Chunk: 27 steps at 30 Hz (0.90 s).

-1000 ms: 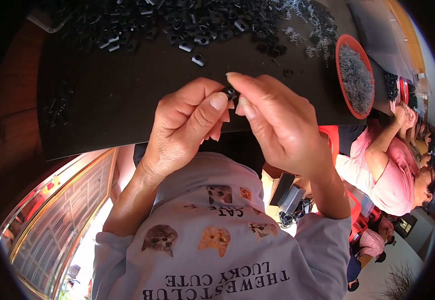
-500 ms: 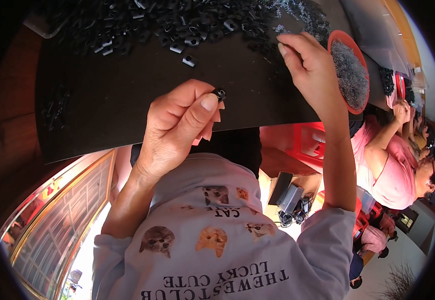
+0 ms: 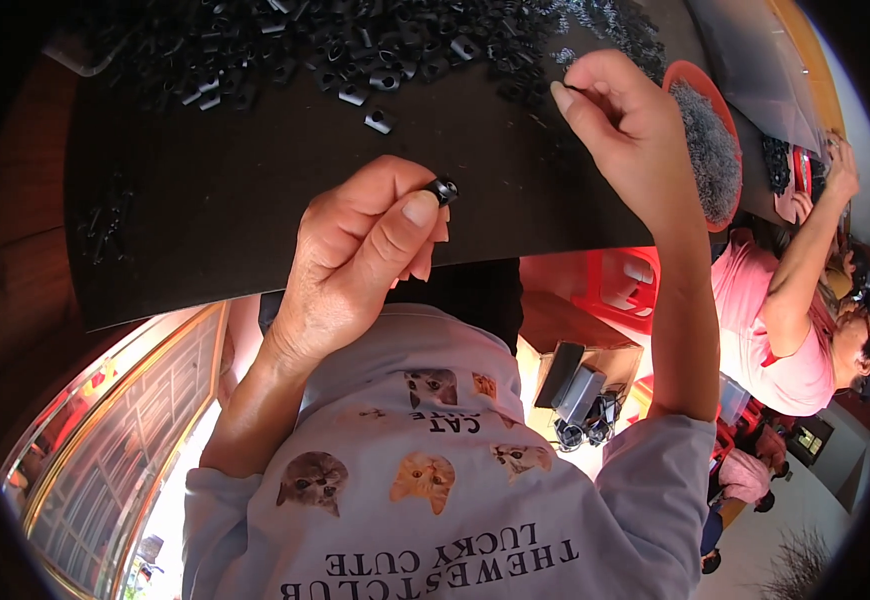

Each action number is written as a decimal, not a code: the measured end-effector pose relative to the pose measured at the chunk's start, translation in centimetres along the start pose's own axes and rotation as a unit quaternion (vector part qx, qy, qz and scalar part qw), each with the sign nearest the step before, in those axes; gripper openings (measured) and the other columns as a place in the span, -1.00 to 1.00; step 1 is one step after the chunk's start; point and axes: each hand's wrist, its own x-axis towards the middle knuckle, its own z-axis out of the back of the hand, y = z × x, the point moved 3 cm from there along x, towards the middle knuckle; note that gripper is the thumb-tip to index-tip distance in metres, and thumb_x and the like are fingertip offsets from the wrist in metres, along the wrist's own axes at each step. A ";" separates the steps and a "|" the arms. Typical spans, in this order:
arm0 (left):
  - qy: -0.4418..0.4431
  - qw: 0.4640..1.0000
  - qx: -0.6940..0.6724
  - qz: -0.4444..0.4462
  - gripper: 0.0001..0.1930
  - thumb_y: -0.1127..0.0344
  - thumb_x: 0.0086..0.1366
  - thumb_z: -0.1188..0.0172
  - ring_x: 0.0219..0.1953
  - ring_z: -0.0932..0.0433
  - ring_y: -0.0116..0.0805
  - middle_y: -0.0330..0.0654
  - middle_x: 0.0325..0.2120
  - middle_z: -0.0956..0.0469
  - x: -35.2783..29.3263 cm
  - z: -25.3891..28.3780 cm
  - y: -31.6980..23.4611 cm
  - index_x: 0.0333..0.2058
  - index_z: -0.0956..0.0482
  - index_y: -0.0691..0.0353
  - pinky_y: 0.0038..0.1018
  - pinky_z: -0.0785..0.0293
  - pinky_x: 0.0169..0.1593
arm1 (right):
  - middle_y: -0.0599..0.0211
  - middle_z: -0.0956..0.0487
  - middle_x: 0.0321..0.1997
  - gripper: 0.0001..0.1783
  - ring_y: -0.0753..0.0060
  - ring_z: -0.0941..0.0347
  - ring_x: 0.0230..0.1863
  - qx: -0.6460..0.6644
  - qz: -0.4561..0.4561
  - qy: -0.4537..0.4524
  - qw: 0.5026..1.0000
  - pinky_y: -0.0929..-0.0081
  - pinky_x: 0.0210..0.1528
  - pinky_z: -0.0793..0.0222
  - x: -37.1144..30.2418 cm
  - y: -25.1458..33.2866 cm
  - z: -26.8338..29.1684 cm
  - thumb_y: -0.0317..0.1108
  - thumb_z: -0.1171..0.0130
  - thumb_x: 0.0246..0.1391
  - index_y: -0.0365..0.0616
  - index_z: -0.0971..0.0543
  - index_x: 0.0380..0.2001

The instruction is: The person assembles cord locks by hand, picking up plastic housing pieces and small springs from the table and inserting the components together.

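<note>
Head cam: right hand (image 3: 635, 125) had swung up and away from the left hand (image 3: 355, 240) since a second ago. Left was pinching a small black tubular part (image 3: 443, 191) above the dark table (image 3: 255, 170). Right had its fingers curled toward the thumb beside an orange-red bowl (image 3: 695, 71) of springs (image 3: 710, 155); couldn't tell if it gripped anything.

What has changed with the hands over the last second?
The right hand has left the small black piece and moved up and right in the picture, near the red bowl; whether it holds anything is unclear. A co-worker's hand has moved upward. The left hand still pinches the piece.
</note>
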 end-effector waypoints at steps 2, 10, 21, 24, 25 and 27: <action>0.002 1.000 0.001 0.002 -0.74 0.22 0.43 0.06 -0.56 -0.42 -0.57 -0.23 -0.45 -0.50 0.0 0.1 0.1 -0.25 -0.47 0.32 -0.64 -0.33 -0.47 | 0.48 -0.41 -0.62 -0.88 0.72 -0.29 -0.57 0.110 0.015 -0.002 0.994 0.68 -0.52 -0.22 -0.3 1.3 -0.3 -0.46 -0.24 0.06 -0.18 -0.48 -0.41; 0.006 1.000 0.007 0.007 -0.70 0.19 0.44 0.08 -0.55 -0.40 -0.56 -0.22 -0.47 -0.48 -0.2 0.2 -0.2 -0.25 -0.47 0.33 -0.62 -0.34 -0.44 | 0.49 -0.53 -0.47 -0.92 0.83 -0.32 -0.56 0.317 -0.062 0.153 0.934 0.82 -0.55 -0.21 -1.9 6.7 -2.0 -0.48 -0.15 0.16 -0.25 -0.52 -0.28; 0.023 1.000 0.010 0.011 -0.66 0.13 0.44 0.07 -0.57 -0.36 -0.57 -0.25 -0.51 -0.45 -0.2 0.2 -0.3 -0.25 -0.48 0.35 -0.63 -0.31 -0.47 | 0.34 -0.56 -0.47 -0.91 0.76 -0.37 -0.62 0.330 -0.097 0.240 0.908 0.79 -0.60 -0.27 -1.5 6.6 -2.0 -0.47 -0.10 0.19 -0.28 -0.52 -0.29; 0.030 0.999 0.030 0.006 -0.66 0.12 0.44 0.06 -0.58 -0.35 -0.60 -0.26 -0.52 -0.44 -0.2 0.2 -0.3 -0.26 -0.48 0.34 -0.65 -0.29 -0.49 | 0.38 -0.53 -0.52 -0.92 0.75 -0.36 -0.65 0.327 -0.113 0.241 0.907 0.77 -0.59 -0.29 -1.5 6.8 -2.0 -0.47 -0.11 0.19 -0.28 -0.51 -0.32; 0.030 0.999 0.030 0.007 -0.66 0.12 0.44 0.06 -0.58 -0.35 -0.60 -0.26 -0.52 -0.44 -0.2 0.3 -0.2 -0.26 -0.48 0.34 -0.65 -0.29 -0.49 | 0.38 -0.53 -0.52 -0.92 0.75 -0.36 -0.65 0.327 -0.114 0.241 0.906 0.77 -0.59 -0.29 -1.5 6.8 -2.0 -0.47 -0.11 0.19 -0.28 -0.51 -0.32; 0.037 0.999 0.030 -0.002 -0.66 0.12 0.44 0.05 -0.60 -0.32 -0.63 -0.29 -0.53 -0.43 -0.2 0.3 0.0 -0.27 -0.48 0.33 -0.68 -0.25 -0.51 | 0.43 -0.49 -0.57 -0.93 0.75 -0.34 -0.67 0.329 -0.097 0.253 0.904 0.74 -0.59 -0.30 -1.4 6.7 -2.1 -0.48 -0.11 0.18 -0.27 -0.49 -0.34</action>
